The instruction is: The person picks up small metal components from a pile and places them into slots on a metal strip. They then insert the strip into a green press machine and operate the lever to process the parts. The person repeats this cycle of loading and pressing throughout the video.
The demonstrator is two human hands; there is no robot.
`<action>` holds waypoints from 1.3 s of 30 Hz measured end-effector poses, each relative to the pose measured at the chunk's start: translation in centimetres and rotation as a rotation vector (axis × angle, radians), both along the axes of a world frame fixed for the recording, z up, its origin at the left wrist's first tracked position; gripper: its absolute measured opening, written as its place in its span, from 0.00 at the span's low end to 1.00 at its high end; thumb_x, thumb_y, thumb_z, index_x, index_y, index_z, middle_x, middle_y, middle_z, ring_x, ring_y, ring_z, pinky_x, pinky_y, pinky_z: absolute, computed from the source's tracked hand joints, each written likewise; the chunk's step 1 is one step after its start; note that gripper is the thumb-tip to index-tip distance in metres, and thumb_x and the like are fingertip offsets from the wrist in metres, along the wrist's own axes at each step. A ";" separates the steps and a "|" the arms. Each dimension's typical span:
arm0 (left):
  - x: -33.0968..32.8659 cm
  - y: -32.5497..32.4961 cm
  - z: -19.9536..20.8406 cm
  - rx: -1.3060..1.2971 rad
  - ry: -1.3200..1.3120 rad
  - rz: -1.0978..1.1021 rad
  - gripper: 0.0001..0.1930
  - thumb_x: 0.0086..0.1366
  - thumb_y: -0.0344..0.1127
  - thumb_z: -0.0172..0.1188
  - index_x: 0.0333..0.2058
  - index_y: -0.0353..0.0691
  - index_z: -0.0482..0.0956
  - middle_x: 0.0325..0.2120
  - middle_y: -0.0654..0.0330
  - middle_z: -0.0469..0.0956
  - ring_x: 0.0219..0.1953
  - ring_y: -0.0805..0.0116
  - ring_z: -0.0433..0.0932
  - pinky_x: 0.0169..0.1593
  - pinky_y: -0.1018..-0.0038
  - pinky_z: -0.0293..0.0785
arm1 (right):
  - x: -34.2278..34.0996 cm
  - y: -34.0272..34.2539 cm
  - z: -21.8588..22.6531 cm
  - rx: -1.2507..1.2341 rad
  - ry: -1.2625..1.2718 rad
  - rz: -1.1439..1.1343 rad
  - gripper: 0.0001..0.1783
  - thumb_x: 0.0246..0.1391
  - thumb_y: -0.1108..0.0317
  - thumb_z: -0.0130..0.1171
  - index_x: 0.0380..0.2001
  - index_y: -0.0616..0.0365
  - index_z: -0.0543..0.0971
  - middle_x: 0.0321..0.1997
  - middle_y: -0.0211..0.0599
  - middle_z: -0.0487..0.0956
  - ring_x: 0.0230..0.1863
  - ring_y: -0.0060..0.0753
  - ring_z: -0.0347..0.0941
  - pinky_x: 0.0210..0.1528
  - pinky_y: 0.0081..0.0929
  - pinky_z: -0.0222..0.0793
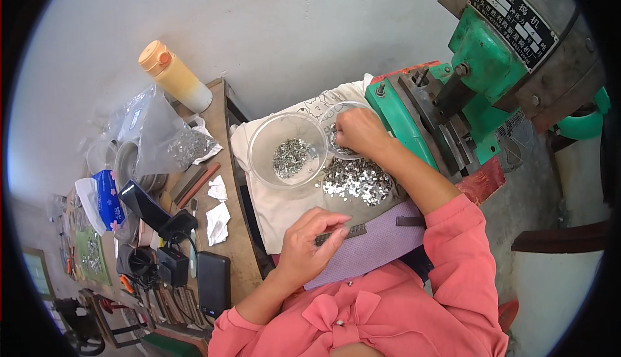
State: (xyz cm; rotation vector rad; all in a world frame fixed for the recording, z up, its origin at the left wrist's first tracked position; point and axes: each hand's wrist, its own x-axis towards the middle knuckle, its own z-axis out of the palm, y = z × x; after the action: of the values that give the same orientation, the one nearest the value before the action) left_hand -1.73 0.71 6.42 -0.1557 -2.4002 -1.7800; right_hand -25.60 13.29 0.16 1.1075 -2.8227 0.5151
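strip [356, 231], dark, pinched in your left hand [309, 244]; at its one o'clock, your right hand [361, 130] meets the small tub [332, 113], contents of grip indeterminable.

A pale grey wall [291, 20] rises at twelve o'clock, softly lit. A wooden table [242, 253] stands toward nine o'clock; grey floor [508, 208] shows near three o'clock.

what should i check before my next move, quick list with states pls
1. Left hand has the dark strip: ok.
2. Right hand has a piece gripped: cannot tell, fingertips hidden.
3. Larger clear tub upright: ok.
4. Shiny flakes all contained: not ok, a heap lies outside the tubs.
5. Both hands out of the green machine: ok.
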 end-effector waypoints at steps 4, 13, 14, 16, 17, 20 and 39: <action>-2.2 -0.7 0.4 -0.138 0.077 0.065 0.08 0.62 0.25 0.65 0.42 0.34 0.84 0.30 0.56 0.81 0.32 0.69 0.80 0.39 0.74 0.75 | 1.3 1.4 2.1 -0.318 -0.234 -0.074 0.08 0.41 0.71 0.66 0.24 0.67 0.84 0.25 0.52 0.83 0.31 0.43 0.84 0.35 0.40 0.78; -11.1 1.3 -2.2 -0.342 0.225 0.228 0.14 0.64 0.25 0.60 0.49 0.33 0.79 0.41 0.48 0.81 0.40 0.54 0.84 0.43 0.63 0.80 | 2.1 4.1 3.5 -0.827 -1.015 -0.196 0.10 0.54 0.68 0.69 0.36 0.65 0.84 0.32 0.31 0.83 0.29 0.20 0.77 0.32 0.20 0.73; -11.8 1.7 -2.3 -0.353 0.235 0.237 0.15 0.65 0.25 0.60 0.50 0.33 0.78 0.43 0.47 0.81 0.42 0.52 0.84 0.44 0.62 0.80 | 2.2 4.4 3.4 -0.885 -1.055 -0.203 0.10 0.54 0.69 0.68 0.36 0.65 0.84 0.33 0.31 0.83 0.29 0.20 0.77 0.32 0.20 0.73; -12.7 2.1 -2.3 -0.321 0.198 0.201 0.15 0.65 0.25 0.59 0.50 0.32 0.78 0.44 0.46 0.82 0.43 0.51 0.84 0.45 0.62 0.80 | 2.1 4.9 3.1 -1.002 -1.135 -0.214 0.10 0.56 0.70 0.68 0.38 0.64 0.84 0.34 0.32 0.83 0.30 0.19 0.77 0.33 0.19 0.74; -13.1 2.3 -2.4 -0.304 0.176 0.181 0.15 0.65 0.25 0.58 0.51 0.31 0.78 0.44 0.45 0.82 0.43 0.51 0.84 0.45 0.62 0.80 | 2.1 5.2 2.9 -1.030 -1.167 -0.218 0.10 0.56 0.70 0.67 0.39 0.64 0.83 0.34 0.31 0.83 0.30 0.19 0.76 0.33 0.19 0.75; -13.8 2.4 -2.0 -0.228 0.103 0.206 0.12 0.64 0.25 0.59 0.46 0.30 0.81 0.40 0.46 0.83 0.40 0.54 0.85 0.44 0.63 0.80 | 2.2 5.4 2.6 -1.091 -1.247 -0.229 0.11 0.58 0.70 0.66 0.41 0.65 0.82 0.34 0.30 0.82 0.30 0.17 0.76 0.34 0.18 0.76; -15.8 1.2 -2.2 -0.205 0.053 0.281 0.06 0.59 0.30 0.66 0.31 0.32 0.82 0.30 0.50 0.85 0.29 0.58 0.84 0.37 0.64 0.78 | 4.5 3.4 3.5 -0.956 -0.900 -0.305 0.14 0.64 0.64 0.64 0.46 0.63 0.85 0.31 0.25 0.80 0.28 0.14 0.72 0.32 0.19 0.76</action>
State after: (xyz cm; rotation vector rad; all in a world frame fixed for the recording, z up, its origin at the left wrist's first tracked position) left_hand -17.52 1.90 4.23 0.1060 -2.4220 -1.3929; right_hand -21.06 16.71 3.65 0.2388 -2.5065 2.4175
